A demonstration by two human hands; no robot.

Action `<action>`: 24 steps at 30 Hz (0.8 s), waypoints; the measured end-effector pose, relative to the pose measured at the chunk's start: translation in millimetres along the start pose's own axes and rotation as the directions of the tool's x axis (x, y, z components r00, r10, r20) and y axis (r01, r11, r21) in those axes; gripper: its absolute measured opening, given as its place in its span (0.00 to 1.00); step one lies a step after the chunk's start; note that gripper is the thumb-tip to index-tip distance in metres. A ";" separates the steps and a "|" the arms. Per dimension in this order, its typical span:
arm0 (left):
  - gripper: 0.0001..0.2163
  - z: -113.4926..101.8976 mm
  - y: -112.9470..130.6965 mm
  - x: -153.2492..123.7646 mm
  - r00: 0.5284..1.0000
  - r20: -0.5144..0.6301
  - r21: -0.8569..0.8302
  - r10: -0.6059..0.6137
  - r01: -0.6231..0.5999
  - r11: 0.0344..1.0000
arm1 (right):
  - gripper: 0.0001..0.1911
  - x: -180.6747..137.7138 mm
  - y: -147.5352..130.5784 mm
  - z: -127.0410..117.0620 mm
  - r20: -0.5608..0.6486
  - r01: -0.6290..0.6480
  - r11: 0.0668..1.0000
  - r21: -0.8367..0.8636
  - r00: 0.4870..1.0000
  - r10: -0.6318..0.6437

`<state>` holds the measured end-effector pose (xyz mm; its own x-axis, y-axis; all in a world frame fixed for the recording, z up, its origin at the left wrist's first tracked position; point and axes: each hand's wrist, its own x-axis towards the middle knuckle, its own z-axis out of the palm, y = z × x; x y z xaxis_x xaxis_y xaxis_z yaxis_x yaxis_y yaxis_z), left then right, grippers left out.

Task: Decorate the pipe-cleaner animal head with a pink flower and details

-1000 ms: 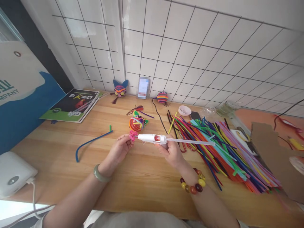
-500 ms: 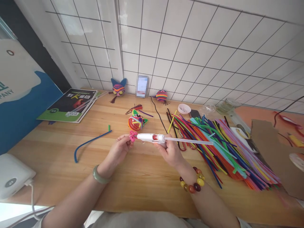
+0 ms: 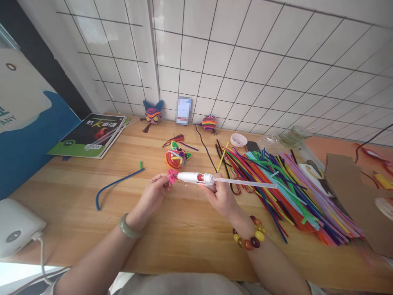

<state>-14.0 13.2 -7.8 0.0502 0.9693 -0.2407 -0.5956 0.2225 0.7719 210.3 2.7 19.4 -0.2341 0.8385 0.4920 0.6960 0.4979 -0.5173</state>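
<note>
In the head view, my right hand (image 3: 221, 196) is wrapped round a white hot glue gun (image 3: 190, 178), held level with its nozzle toward the left. A long clear glue stick (image 3: 245, 182) sticks out of its back end. My left hand (image 3: 158, 189) pinches a small looped piece of pink pipe cleaner (image 3: 172, 175). The nozzle tip meets the pink loops; whether glue is coming out is too small to tell. Just beyond them lies a round, many-coloured pipe-cleaner animal head (image 3: 176, 157) with green ears.
A large heap of coloured pipe cleaners (image 3: 276, 184) covers the right. On the left are a bent blue pipe cleaner (image 3: 102, 190), a book (image 3: 92, 135) and a white device (image 3: 18, 229). A phone (image 3: 184, 110), a blue-eared ornament (image 3: 152, 114) and a pink bowl (image 3: 238, 140) stand at the back.
</note>
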 end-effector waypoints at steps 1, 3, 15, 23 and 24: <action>0.06 -0.2 -0.1 0.0 1.000 0.001 0.001 0.002 -0.002 1.000 | 0.16 -0.1 0.0 -0.1 -0.010 0.002 1.000 -0.007 1.000 -0.002; 0.06 -0.8 -0.6 0.1 1.000 0.006 0.003 0.005 -0.005 1.000 | 0.16 -0.2 0.0 -0.3 -0.027 0.004 1.000 -0.019 1.000 -0.004; 0.07 -4.0 -3.1 1.6 0.999 0.029 0.022 0.032 -0.033 0.999 | 0.15 -0.6 -1.9 -0.2 -0.030 -0.001 1.000 -0.016 1.000 0.001; 0.07 -1.9 -3.0 0.8 1.000 0.013 0.030 0.025 -0.025 0.999 | 0.15 -0.5 -1.4 -0.4 -0.026 0.015 1.000 0.008 1.000 -0.014; 0.07 -1.9 -3.1 0.7 1.000 0.014 0.031 0.025 -0.026 0.999 | 0.15 -0.5 -1.2 -0.3 -0.030 0.011 1.000 -0.005 0.999 -0.011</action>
<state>-13.6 13.0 -11.5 0.0461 0.9760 -0.2129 -0.5712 0.2007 0.7959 209.8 1.6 20.1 -0.2219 0.8259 0.5183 0.6971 0.5060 -0.5080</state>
